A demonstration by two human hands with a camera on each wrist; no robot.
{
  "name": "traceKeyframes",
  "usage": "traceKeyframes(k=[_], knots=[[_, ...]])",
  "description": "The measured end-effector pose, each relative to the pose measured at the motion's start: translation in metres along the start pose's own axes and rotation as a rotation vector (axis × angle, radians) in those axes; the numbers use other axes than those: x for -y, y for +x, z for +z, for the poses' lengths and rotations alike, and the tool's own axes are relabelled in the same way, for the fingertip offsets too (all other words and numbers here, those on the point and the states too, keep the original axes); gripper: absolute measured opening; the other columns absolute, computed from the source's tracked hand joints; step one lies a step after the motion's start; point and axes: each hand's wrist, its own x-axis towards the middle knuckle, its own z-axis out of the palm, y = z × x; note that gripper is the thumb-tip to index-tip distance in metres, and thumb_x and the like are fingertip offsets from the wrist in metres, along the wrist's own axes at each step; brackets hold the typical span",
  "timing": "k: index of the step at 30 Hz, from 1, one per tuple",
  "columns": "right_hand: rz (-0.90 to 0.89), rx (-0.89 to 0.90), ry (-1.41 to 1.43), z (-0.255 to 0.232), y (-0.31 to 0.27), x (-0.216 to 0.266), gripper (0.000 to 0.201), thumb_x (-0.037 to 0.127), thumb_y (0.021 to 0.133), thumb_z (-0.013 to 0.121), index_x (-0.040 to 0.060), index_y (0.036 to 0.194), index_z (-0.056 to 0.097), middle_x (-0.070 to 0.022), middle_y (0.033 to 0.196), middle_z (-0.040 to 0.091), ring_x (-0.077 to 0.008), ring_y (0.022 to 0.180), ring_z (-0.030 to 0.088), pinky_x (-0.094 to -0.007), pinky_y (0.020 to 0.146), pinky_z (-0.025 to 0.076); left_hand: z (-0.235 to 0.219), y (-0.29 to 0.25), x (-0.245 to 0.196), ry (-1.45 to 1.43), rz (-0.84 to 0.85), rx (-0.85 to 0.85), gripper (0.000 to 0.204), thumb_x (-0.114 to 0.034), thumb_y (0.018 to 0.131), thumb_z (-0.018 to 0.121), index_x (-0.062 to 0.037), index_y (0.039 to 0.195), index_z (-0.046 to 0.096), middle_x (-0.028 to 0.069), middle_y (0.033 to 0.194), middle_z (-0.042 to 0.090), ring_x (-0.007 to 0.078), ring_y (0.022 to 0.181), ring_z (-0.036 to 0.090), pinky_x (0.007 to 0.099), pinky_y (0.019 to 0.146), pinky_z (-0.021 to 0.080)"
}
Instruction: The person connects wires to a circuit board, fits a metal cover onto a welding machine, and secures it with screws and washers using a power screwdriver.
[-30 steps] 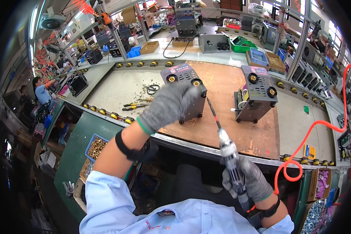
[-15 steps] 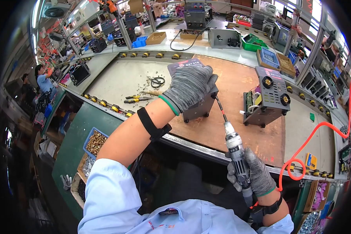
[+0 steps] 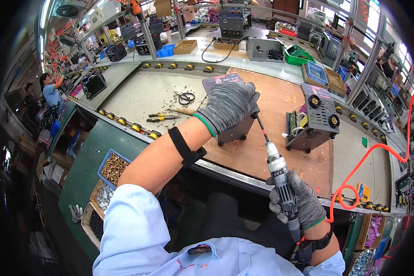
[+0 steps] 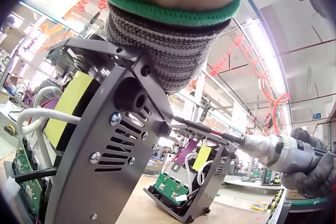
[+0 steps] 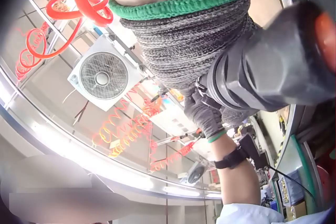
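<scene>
My gloved left hand grips the front top of a grey welding machine, its fingers curled over the panel and hiding the sockets. In the left wrist view the slotted, screwed metal casing fills the left side. My gloved right hand holds an air screwdriver whose long bit points up and away, its tip right at the machine's upper corner beside the left fingers. A second welding machine stands to the right with one side uncovered. The screwdriver's rear end looms large in the right wrist view.
Both machines stand on a brown board. Pliers, scissors and loose screws lie to the left. A red air hose loops at right. Brass parts fill a blue bin at lower left. Rollers edge the bench.
My left hand has come down from a blurred motion to settle on the near machine. The screwdriver has shifted slightly right in view, its tip still by that machine's corner. The view has turned a little.
</scene>
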Motion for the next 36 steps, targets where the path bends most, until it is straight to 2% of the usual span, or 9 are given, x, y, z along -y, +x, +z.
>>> traceKeyframes(k=[17, 22, 23, 25, 28, 33, 34, 35, 36], knots=[[-0.034, -0.001, -0.014, 0.014, 0.001, 0.001, 0.069, 0.062, 0.099, 0.054, -0.0013, 0.127, 0.055, -0.0141, 0.082, 0.064, -0.0254, 0.064, 0.065, -0.0316, 0.039, 0.054, -0.012, -0.003, -0.006, -0.054, -0.019, -0.049, 0.037, -0.036, 0.100, 0.059, -0.0044, 0.084, 0.070, 0.0179, 0.076, 0.066, 0.0346, 0.074, 0.068, 0.0473, 0.072, 0.054], [-0.036, -0.028, 0.042, 0.019, -0.004, -0.001, 0.073, 0.064, 0.100, 0.051, -0.0016, 0.131, 0.054, -0.0137, 0.083, 0.069, -0.0259, 0.064, 0.065, -0.0329, 0.039, 0.054, -0.037, -0.010, -0.021, 0.220, 0.018, 0.106, 0.017, -0.030, 0.077, 0.076, -0.0135, 0.076, 0.075, 0.0141, 0.078, 0.069, 0.0314, 0.080, 0.070, 0.0464, 0.063, 0.052], [-0.035, -0.049, 0.019, 0.023, -0.003, -0.001, 0.072, 0.065, 0.100, 0.050, 0.0001, 0.129, 0.056, -0.0118, 0.079, 0.069, -0.0247, 0.062, 0.066, -0.0327, 0.037, 0.052, -0.013, -0.007, -0.011, 0.082, -0.050, 0.072, 0.029, -0.036, 0.080, 0.076, -0.0115, 0.095, 0.079, 0.0129, 0.091, 0.075, 0.0348, 0.092, 0.072, 0.0689, 0.073, 0.048], [-0.082, -0.106, -0.111, 0.016, -0.002, -0.001, 0.073, 0.067, 0.099, 0.048, 0.0003, 0.127, 0.058, -0.0109, 0.076, 0.068, -0.0250, 0.057, 0.066, -0.0342, 0.033, 0.050, -0.018, -0.019, -0.020, 0.138, -0.201, -0.101, 0.027, -0.032, 0.085, 0.072, -0.0122, 0.101, 0.080, 0.0146, 0.096, 0.076, 0.0390, 0.097, 0.072, 0.0829, 0.084, 0.039], [-0.110, -0.028, -0.116, 0.008, 0.006, 0.002, 0.072, 0.066, 0.101, 0.045, -0.0012, 0.125, 0.059, -0.0165, 0.079, 0.069, -0.0326, 0.058, 0.068, -0.0444, 0.037, 0.056, 0.004, -0.027, -0.010, -0.214, -0.267, -0.161, 0.017, -0.024, 0.087, 0.065, -0.0100, 0.095, 0.071, 0.0129, 0.086, 0.069, 0.0310, 0.084, 0.069, 0.0524, 0.067, 0.052], [-0.135, -0.068, -0.150, -0.007, 0.000, 0.003, 0.069, 0.063, 0.102, 0.046, -0.0001, 0.124, 0.058, -0.0155, 0.076, 0.069, -0.0303, 0.055, 0.069, -0.0400, 0.034, 0.055, -0.103, -0.212, 0.014, -0.014, -0.116, -0.282, 0.016, -0.016, 0.085, 0.060, -0.0071, 0.098, 0.064, 0.0123, 0.089, 0.055, 0.0307, 0.080, 0.061, 0.0427, 0.065, 0.051], [-0.219, -0.103, -0.215, -0.004, -0.005, -0.009, 0.067, 0.063, 0.102, 0.047, 0.0011, 0.124, 0.057, -0.0129, 0.072, 0.068, -0.0266, 0.050, 0.067, -0.0364, 0.031, 0.053, -0.138, -0.259, 0.012, -0.164, -0.425, -0.302, 0.014, -0.014, 0.088, 0.060, -0.0065, 0.098, 0.066, 0.0136, 0.093, 0.061, 0.0335, 0.083, 0.063, 0.0445, 0.072, 0.052], [-0.224, -0.069, -0.204, 0.000, -0.011, -0.016, 0.066, 0.063, 0.102, 0.046, 0.0018, 0.125, 0.056, -0.0112, 0.071, 0.068, -0.0250, 0.048, 0.066, -0.0353, 0.031, 0.052, -0.147, -0.311, 0.032, 0.257, -0.304, -0.406, 0.018, -0.020, 0.093, 0.062, -0.0036, 0.093, 0.068, 0.0185, 0.086, 0.064, 0.0361, 0.081, 0.065, 0.0458, 0.073, 0.051], [-0.242, -0.085, -0.192, -0.004, -0.017, -0.020, 0.066, 0.063, 0.102, 0.046, 0.0016, 0.127, 0.055, -0.0112, 0.071, 0.067, -0.0257, 0.048, 0.065, -0.0356, 0.031, 0.053, -0.176, -0.348, 0.036, -0.001, -0.720, -0.373, 0.030, -0.029, 0.097, 0.061, -0.0011, 0.090, 0.068, 0.0232, 0.078, 0.063, 0.0395, 0.076, 0.065, 0.0468, 0.073, 0.051]])
